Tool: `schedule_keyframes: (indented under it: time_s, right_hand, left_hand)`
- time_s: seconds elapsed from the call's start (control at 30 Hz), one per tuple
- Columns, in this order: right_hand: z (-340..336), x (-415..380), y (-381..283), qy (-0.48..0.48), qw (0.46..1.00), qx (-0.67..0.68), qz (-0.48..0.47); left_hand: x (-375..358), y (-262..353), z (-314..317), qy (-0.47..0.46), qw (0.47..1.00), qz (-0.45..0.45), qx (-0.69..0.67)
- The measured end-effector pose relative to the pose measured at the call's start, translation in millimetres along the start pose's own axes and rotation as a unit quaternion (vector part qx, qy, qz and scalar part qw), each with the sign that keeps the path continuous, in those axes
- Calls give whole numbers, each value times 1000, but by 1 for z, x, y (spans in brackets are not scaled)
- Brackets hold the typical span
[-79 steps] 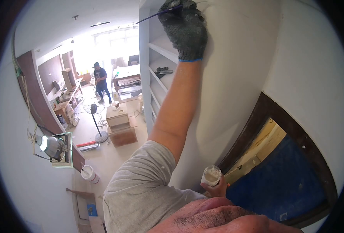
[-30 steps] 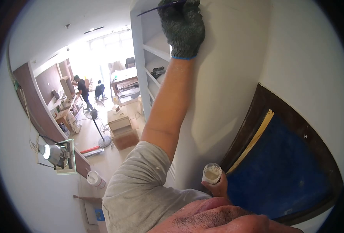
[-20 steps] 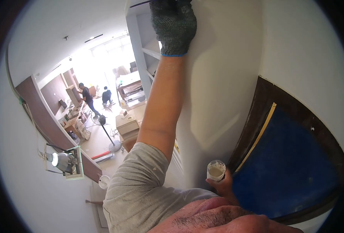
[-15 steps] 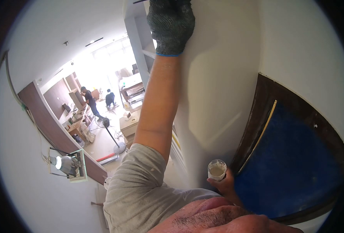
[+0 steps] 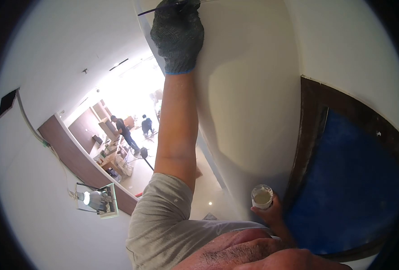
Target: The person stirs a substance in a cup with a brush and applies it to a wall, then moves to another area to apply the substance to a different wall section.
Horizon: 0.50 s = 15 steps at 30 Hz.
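A thin dark brush [image 5: 163, 6] points left, up at the white wall; a small white cup [image 5: 262, 197] of pale paste stands upright below.

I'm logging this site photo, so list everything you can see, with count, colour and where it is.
small cup of pale filler: one, white, low centre, in the bare hand.
thin brush: one, dark handle, top, in the gloved hand.
white wall: one, centre.
dark wooden frame: one, brown, right, around a blue panel.
work lamp: one, lit, lower left.
people: two, dark clothes, far in the bright room.
left hand: grey knit glove, raised against the wall.
right hand: bare, low.
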State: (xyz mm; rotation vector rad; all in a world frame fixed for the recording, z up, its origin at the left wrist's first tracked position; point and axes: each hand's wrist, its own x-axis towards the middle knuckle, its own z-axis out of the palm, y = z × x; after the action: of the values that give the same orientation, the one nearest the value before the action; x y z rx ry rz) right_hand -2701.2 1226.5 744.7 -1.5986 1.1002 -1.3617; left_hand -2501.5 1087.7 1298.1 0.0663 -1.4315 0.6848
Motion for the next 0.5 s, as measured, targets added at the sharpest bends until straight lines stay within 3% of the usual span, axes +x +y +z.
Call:
schedule_keyframes:
  time_s: [0.33,0.5]
  right_hand:
    - [-1,1,-8,-4,1000,-3,-23]
    - [-6,1,-11,-12,1000,-20,-8]
  left_hand:
    - [5,26,1,-33,983,17,178]
    - [1,16,0,-21,991,27,133]
